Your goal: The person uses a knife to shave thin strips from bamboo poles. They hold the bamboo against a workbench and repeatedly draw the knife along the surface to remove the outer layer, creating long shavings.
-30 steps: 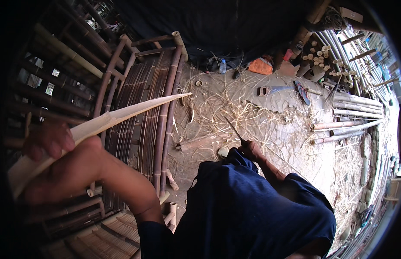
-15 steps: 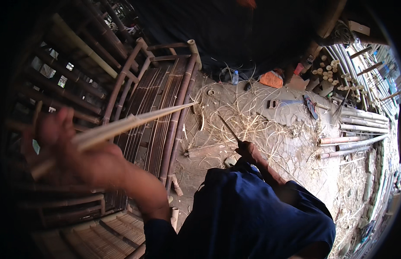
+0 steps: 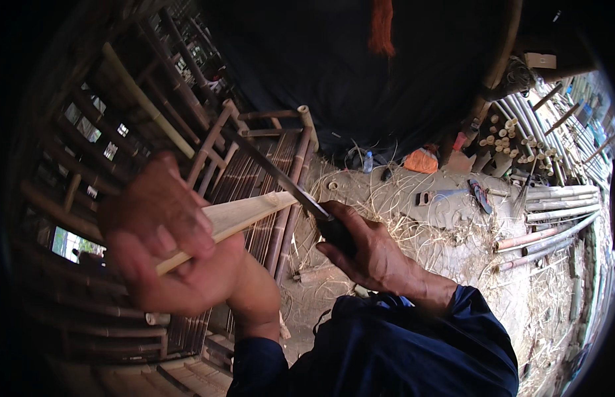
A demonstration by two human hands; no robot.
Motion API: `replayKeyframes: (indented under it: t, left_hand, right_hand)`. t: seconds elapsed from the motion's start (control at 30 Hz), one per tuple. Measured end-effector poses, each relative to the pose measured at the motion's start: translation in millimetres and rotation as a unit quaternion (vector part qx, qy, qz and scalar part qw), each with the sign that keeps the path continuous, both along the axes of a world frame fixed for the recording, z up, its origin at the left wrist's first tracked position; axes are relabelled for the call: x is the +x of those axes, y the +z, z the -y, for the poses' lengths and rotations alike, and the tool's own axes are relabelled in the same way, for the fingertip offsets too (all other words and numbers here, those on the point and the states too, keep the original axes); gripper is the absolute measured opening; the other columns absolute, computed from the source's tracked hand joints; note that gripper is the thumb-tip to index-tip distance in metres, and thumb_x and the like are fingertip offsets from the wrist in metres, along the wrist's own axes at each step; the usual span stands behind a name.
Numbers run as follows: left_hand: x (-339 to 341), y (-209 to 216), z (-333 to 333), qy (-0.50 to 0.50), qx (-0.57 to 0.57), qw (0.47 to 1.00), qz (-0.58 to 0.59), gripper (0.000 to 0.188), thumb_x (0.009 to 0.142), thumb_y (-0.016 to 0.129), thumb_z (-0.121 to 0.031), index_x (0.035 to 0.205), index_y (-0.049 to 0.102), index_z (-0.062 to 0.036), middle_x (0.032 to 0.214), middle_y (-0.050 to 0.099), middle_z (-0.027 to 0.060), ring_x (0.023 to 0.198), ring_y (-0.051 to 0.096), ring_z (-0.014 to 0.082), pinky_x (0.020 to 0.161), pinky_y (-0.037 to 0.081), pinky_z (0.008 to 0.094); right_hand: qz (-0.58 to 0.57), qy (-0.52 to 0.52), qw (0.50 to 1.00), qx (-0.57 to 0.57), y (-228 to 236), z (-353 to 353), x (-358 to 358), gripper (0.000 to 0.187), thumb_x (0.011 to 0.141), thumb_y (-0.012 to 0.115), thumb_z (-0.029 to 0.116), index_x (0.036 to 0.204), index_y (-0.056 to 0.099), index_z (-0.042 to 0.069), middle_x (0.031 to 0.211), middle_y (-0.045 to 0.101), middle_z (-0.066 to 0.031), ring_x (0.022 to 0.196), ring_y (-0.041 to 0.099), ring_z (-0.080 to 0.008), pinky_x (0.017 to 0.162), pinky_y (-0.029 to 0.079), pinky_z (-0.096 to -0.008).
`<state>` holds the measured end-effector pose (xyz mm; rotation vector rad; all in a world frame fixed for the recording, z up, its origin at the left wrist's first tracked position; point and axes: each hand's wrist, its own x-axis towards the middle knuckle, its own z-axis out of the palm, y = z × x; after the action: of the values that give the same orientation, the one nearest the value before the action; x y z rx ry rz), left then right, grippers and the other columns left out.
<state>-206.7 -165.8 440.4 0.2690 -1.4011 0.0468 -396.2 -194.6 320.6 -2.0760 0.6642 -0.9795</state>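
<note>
My left hand [image 3: 178,241] is closed round a pale split bamboo strip [image 3: 245,215], whose far end points right and slightly up. A long-bladed knife [image 3: 271,171] with a dark handle is gripped in my right hand [image 3: 370,255]. Its blade slants up and to the left across the strip's far end and appears to touch it. Part of the strip is hidden by my left fingers.
A dark bamboo bench [image 3: 291,192] stands close on the left. Thin shavings [image 3: 413,231] litter the floor, with a handsaw [image 3: 443,195], a sandal [image 3: 479,196] and a plastic bottle [image 3: 368,162] farther off. Bamboo poles [image 3: 562,195] lie stacked at the right.
My right hand has risen from beside my body, bringing the knife blade to the strip's far end. My left hand has shifted right with the strip and turned around it.
</note>
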Motion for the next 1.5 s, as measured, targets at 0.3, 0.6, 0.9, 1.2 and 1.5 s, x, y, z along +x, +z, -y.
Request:
replayKeyframes:
  t: [0.3, 0.6, 0.9, 1.2, 1.5]
  left_hand:
    - [-36, 8, 45, -0.029, -0.013, 0.999, -0.039, 0.028, 0.093, 0.035, -0.029, 0.07, 0.04, -0.0137, 0.047, 0.035, -0.0031, 0.045, 0.032, 0.0092, 0.075, 0.04, 0.0331]
    - [-29, 14, 55, -0.062, -0.019, 0.996, -0.056, 0.031, 0.091, 0.047, -0.021, 0.064, 0.041, -0.008, 0.054, 0.036, 0.0002, 0.037, 0.029, 0.0063, 0.044, 0.027, 0.0233]
    - [-30, 21, 34, -0.02, 0.049, 0.998, -0.045, 0.031, 0.091, 0.044, -0.024, 0.063, 0.035, -0.0126, 0.052, 0.029, -0.0018, 0.041, 0.027, 0.0079, 0.047, 0.024, 0.0227]
    - [-18, 17, 23, 0.015, 0.068, 0.994, -0.081, 0.032, 0.09, 0.051, -0.024, 0.063, 0.046, -0.0058, 0.05, 0.035, -0.0006, 0.039, 0.034, 0.0074, 0.04, 0.024, 0.0231]
    - [24, 9, -4, 0.076, 0.004, 0.995, -0.067, 0.039, 0.091, 0.05, -0.03, 0.06, 0.041, -0.0092, 0.051, 0.035, 0.001, 0.04, 0.033, 0.0085, 0.042, 0.025, 0.0236]
  right_hand:
    - [-0.079, -0.121, 0.987, -0.077, -4, 23, 13, 0.029, 0.09, 0.064, 0.016, 0.109, 0.047, 0.001, 0.066, 0.062, -0.0209, 0.06, 0.065, -0.0408, 0.052, 0.048, -0.0472]
    - [-0.107, -0.118, 0.987, -0.028, 19, 11, 13, 0.033, 0.089, 0.064, 0.016, 0.114, 0.047, 0.003, 0.073, 0.064, -0.0238, 0.067, 0.064, -0.0444, 0.056, 0.051, -0.0464]
    - [0.06, -0.148, 0.986, -0.042, 36, -9, 5, 0.027, 0.088, 0.065, 0.016, 0.102, 0.047, 0.002, 0.075, 0.062, -0.0233, 0.066, 0.06, -0.0473, 0.054, 0.045, -0.0493]
    - [-0.045, -0.101, 0.993, -0.037, -47, -5, 35, 0.027, 0.088, 0.061, 0.018, 0.103, 0.045, 0.002, 0.063, 0.06, -0.0237, 0.056, 0.06, -0.045, 0.052, 0.045, -0.0551]
    - [-0.356, -0.084, 0.93, -0.025, -288, 39, 43, 0.027, 0.087, 0.048, 0.019, 0.107, 0.054, 0.002, 0.082, 0.066, -0.0202, 0.078, 0.066, -0.0401, 0.066, 0.053, -0.0507]
